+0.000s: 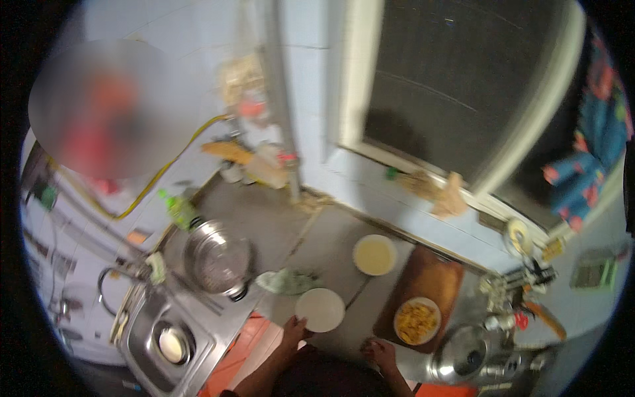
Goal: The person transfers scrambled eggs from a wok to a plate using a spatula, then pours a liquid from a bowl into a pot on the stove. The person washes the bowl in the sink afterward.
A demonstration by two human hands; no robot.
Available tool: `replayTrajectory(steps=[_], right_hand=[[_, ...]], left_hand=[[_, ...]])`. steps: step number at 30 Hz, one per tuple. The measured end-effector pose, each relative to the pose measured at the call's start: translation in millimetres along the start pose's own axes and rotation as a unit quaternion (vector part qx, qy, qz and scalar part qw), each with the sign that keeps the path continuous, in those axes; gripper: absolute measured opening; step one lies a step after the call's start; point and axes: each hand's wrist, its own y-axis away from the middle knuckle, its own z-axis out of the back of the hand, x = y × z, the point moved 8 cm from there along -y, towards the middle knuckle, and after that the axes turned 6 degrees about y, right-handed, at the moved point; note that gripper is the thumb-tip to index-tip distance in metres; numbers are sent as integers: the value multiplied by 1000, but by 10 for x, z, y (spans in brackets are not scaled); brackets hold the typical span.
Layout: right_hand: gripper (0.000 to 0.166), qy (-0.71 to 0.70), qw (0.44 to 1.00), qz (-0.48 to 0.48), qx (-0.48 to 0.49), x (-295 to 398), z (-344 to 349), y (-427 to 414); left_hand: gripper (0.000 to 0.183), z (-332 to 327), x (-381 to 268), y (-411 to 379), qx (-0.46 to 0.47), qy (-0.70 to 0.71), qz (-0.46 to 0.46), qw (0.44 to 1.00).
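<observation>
My left hand (296, 328) grips the near left rim of a white bowl (320, 310) at the counter's front; its inside looks bare. To the right, my right hand (379, 351) is held low near the counter edge, touching no object that I can make out; blur hides its fingers. A white bowl of yellow-orange food (417, 321) sits on the near end of a brown wooden board (434, 280), just beyond and right of that hand. Farther back stands a white bowl of pale yellow liquid (374, 255). A pale green cloth (287, 282) lies behind the held bowl.
On the left are a large steel pot (217, 258), a green bottle (179, 209) and a steel sink (144, 342) with a white dish (171, 345) inside. A steel pan or lid (461, 352) sits on the right. Window and tiled wall bound the back.
</observation>
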Motion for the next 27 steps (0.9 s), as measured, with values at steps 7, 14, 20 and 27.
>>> replayTrajectory(steps=[7, 14, 20, 27], right_hand=[[38, -43, 995, 6, -87, -230, 280, -1], [33, 16, 995, 18, -100, -89, 302, -11], [31, 133, 984, 112, -48, 686, 20, 235], [32, 110, 985, 105, -85, 473, 97, 275]], left_hand=[[32, 1719, -494, 75, -389, -13, -224, 893], [66, 3158, -1378, -61, -547, -301, -167, 763], [43, 3462, -1419, -409, -478, -360, -107, 794], [33, 3770, -1122, -611, -476, -285, -194, 809]])
